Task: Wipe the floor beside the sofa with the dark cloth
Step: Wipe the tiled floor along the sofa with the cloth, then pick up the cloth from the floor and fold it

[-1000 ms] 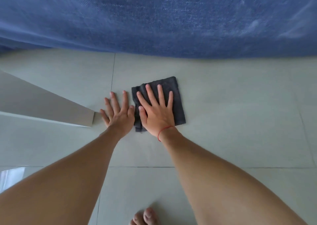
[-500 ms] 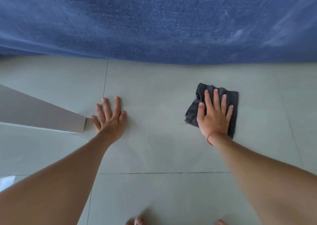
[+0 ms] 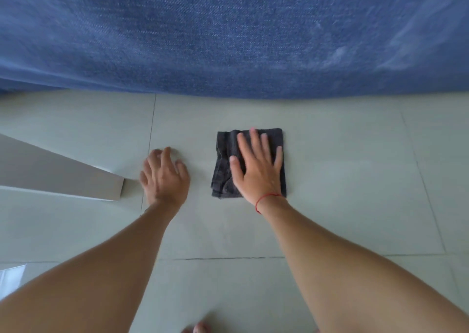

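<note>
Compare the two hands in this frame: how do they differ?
The right hand lies flat on the dark cloth; the left hand rests on bare floor tile, apart from the cloth. The right wrist wears a red string; the left wrist is bare. The left hand looks blurred, the right sharper. Both are spread, palm down.
</note>
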A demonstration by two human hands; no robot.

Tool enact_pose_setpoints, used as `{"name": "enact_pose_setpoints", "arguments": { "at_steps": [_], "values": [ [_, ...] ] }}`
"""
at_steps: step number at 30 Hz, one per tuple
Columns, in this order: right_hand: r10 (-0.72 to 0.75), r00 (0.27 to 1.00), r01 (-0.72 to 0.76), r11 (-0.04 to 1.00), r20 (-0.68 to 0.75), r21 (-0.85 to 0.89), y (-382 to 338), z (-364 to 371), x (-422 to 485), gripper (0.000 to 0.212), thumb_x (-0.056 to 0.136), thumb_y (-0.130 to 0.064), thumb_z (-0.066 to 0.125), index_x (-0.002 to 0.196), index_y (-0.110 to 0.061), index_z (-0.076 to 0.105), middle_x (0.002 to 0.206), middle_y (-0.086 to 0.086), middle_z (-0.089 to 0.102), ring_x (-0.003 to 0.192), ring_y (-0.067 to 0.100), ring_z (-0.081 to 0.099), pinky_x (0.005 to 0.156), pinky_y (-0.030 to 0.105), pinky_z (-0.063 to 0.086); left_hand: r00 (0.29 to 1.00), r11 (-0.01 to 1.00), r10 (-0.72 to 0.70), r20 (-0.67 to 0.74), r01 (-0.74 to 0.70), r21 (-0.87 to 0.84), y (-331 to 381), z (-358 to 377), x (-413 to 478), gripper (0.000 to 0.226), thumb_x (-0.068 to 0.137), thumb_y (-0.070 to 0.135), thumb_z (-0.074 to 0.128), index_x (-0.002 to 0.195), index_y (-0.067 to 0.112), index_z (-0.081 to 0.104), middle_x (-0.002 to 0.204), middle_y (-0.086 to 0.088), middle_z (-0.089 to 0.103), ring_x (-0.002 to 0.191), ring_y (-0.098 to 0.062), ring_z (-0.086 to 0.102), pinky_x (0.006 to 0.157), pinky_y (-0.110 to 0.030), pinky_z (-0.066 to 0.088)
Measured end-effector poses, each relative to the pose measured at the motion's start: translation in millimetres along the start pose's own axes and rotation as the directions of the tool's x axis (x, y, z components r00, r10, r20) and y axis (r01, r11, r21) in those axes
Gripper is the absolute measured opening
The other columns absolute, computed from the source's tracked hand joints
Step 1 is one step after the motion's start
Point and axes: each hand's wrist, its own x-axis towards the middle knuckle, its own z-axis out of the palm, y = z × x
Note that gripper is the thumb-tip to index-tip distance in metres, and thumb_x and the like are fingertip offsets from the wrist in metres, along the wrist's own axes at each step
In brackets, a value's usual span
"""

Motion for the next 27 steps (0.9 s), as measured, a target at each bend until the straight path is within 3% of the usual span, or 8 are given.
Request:
{"name": "enact_pose_setpoints", "arguments": {
  "at_steps": [2,5,12,16,21,23,25,27],
  "values": [
    [0.185,0.969,-0.182,0.983,-0.163,0.033,17.9,-16.3,4.1,0.061,0.087,-0.050,0.047,0.139,-0.018,0.043,0.148,0.011,0.041,0.134,0.031,0.040,0.105,0.048,0.030,0.999,0.999,0.027,-0.021,-0.028,-0.037,31.1,-0.2,-1.9,0.049,0.096,0.044,0.037,0.124,0.008,0.055,0.125,-0.015,0.054,0.114,-0.029,0.051,0.099,-0.041,0.037],
    [0.485,0.872,-0.482,0.875,-0.063,0.048,30.7,-33.2,7.6,0.067,0.080,-0.059,0.056,0.121,-0.006,0.051,0.127,0.014,0.052,0.119,0.033,0.046,0.093,0.043,0.039,0.986,1.000,0.001,0.169,0.000,-0.002,75.4,9.1,-3.8,0.070,0.079,0.068,0.052,0.107,0.005,0.064,0.109,-0.012,0.063,0.103,-0.031,0.060,0.091,-0.042,0.049],
    [0.504,0.838,-0.540,0.821,0.208,0.184,14.3,-50.7,18.5,0.043,0.095,-0.032,0.055,0.125,-0.003,0.047,0.131,0.017,0.056,0.122,0.037,0.053,0.096,0.041,0.045,0.919,0.995,-0.052,0.391,0.081,-0.058,106.9,12.6,1.0,0.044,0.085,0.036,0.066,0.113,0.001,0.061,0.118,-0.017,0.063,0.111,-0.032,0.059,0.091,-0.037,0.050],
    [0.571,0.766,-0.643,0.698,0.296,0.316,16.7,-53.3,6.9,0.044,0.094,-0.025,0.058,0.128,-0.001,0.043,0.135,0.017,0.054,0.123,0.037,0.055,0.097,0.039,0.045,0.849,0.968,-0.164,0.502,0.236,-0.083,110.7,5.3,-6.3,0.059,0.089,0.019,0.065,0.136,-0.003,0.038,0.134,-0.016,0.050,0.123,-0.030,0.052,0.082,-0.027,0.043],
    [0.628,0.680,-0.732,0.609,0.379,0.305,19.7,-43.9,-32.9,0.045,0.094,-0.026,0.059,0.129,-0.001,0.045,0.136,0.018,0.053,0.123,0.037,0.055,0.097,0.039,0.046,0.801,0.986,-0.162,0.576,0.151,0.067,97.5,3.3,-47.0,0.055,0.092,0.017,0.057,0.139,-0.004,0.037,0.137,-0.019,0.051,0.126,-0.031,0.051,0.096,-0.031,0.045],
    [0.629,0.649,-0.757,0.591,0.427,0.280,17.9,-44.5,-53.8,0.044,0.095,-0.024,0.057,0.129,-0.001,0.045,0.136,0.018,0.053,0.124,0.036,0.054,0.098,0.038,0.045,0.778,0.988,-0.152,0.609,0.104,0.114,89.0,-2.2,-65.5,0.051,0.095,0.016,0.053,0.139,-0.004,0.038,0.136,-0.018,0.051,0.124,-0.030,0.053,0.090,-0.027,0.045],
    [0.608,0.650,-0.756,0.577,0.455,0.310,15.9,-50.8,-69.9,0.039,0.097,-0.020,0.053,0.129,0.000,0.047,0.135,0.018,0.055,0.124,0.035,0.054,0.099,0.037,0.045,0.753,0.988,-0.154,0.639,0.118,0.099,82.6,-11.6,-80.2,0.046,0.095,0.015,0.050,0.137,-0.003,0.041,0.134,-0.017,0.053,0.120,-0.029,0.055,0.083,-0.025,0.044],
    [0.565,0.692,-0.721,0.576,0.449,0.386,11.7,-66.0,-80.2,0.035,0.099,-0.017,0.046,0.129,0.000,0.044,0.133,0.020,0.055,0.122,0.035,0.054,0.097,0.036,0.044,0.743,0.984,-0.152,0.652,0.174,0.030,80.4,-23.9,-90.9,0.045,0.095,0.016,0.049,0.136,-0.002,0.043,0.131,-0.017,0.055,0.119,-0.030,0.056,0.089,-0.029,0.045]
  ]
}}
